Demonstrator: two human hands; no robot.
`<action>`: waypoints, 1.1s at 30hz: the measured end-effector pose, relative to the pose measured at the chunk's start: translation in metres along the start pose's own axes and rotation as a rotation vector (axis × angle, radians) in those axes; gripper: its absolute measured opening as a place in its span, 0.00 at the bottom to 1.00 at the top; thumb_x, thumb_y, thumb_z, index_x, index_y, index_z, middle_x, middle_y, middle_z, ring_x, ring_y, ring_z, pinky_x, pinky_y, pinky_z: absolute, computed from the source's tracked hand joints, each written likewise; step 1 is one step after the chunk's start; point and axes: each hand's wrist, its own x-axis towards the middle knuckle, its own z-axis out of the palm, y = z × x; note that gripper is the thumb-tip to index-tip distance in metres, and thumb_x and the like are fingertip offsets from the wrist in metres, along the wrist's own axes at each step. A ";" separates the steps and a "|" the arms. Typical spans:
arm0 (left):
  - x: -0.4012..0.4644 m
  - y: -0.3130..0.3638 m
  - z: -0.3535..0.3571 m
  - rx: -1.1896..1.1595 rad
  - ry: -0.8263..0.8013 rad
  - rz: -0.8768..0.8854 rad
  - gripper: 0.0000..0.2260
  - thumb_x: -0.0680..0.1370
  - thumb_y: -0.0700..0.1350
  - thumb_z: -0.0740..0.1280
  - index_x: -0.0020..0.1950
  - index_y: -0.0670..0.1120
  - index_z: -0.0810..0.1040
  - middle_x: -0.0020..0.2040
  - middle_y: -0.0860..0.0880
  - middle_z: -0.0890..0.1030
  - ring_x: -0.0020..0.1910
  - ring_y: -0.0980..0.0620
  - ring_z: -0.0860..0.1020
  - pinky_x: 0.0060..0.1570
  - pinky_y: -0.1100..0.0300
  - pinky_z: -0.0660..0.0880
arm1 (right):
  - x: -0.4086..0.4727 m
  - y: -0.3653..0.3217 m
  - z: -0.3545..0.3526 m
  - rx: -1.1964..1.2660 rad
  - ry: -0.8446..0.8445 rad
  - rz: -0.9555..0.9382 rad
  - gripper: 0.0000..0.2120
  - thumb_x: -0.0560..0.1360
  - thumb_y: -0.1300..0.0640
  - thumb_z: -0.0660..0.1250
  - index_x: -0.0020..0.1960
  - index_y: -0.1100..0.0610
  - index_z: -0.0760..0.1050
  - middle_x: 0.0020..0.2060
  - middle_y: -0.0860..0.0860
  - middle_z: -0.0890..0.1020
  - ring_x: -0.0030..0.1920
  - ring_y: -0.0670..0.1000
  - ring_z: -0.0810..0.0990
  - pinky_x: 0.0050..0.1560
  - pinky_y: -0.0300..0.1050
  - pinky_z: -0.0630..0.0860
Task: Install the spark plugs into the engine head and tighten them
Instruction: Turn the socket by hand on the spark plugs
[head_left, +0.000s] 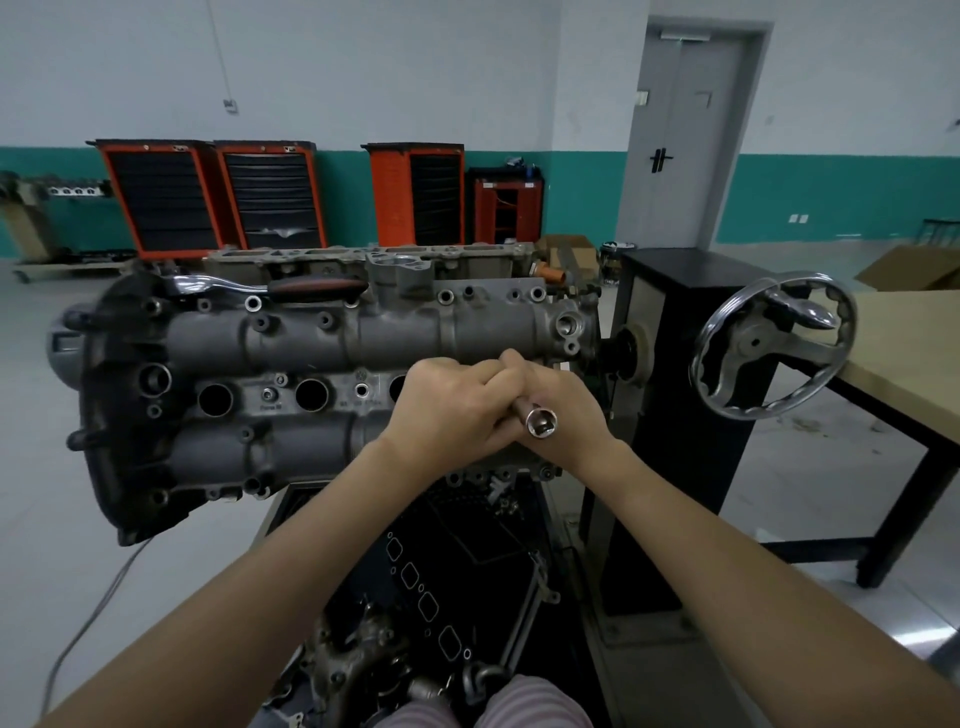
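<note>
The grey engine head lies on a stand in front of me, with dark open spark plug holes in a row along its middle. Both my hands meet over the right part of that row. My left hand and my right hand together grip a chrome spark plug socket, whose open end points toward me. A ratchet wrench with a dark red handle lies on the far edge of the head. No spark plug is visible; my hands hide the rightmost holes.
A chrome handwheel sticks out from the black stand column at right. A wooden table stands further right. Orange tool cabinets line the back wall. A tray of parts sits below the engine.
</note>
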 end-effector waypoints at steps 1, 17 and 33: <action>0.001 0.002 0.001 0.003 0.003 -0.020 0.14 0.73 0.48 0.63 0.32 0.41 0.77 0.24 0.50 0.72 0.19 0.50 0.66 0.24 0.66 0.57 | 0.000 0.000 0.001 -0.008 -0.009 0.020 0.09 0.74 0.59 0.62 0.42 0.57 0.61 0.29 0.46 0.65 0.29 0.55 0.69 0.30 0.45 0.60; -0.013 0.024 0.002 0.043 -0.023 -0.359 0.20 0.61 0.38 0.77 0.24 0.46 0.65 0.19 0.50 0.65 0.17 0.50 0.62 0.25 0.65 0.53 | -0.001 0.005 0.005 -0.034 0.046 0.029 0.07 0.73 0.61 0.61 0.48 0.63 0.68 0.37 0.57 0.78 0.37 0.61 0.76 0.33 0.46 0.64; -0.002 -0.015 0.016 -0.011 -0.049 -0.028 0.11 0.71 0.48 0.64 0.32 0.44 0.69 0.28 0.48 0.70 0.25 0.50 0.69 0.28 0.62 0.59 | -0.002 0.002 0.002 0.029 0.107 -0.138 0.12 0.70 0.60 0.61 0.44 0.71 0.73 0.32 0.61 0.78 0.26 0.62 0.76 0.23 0.45 0.69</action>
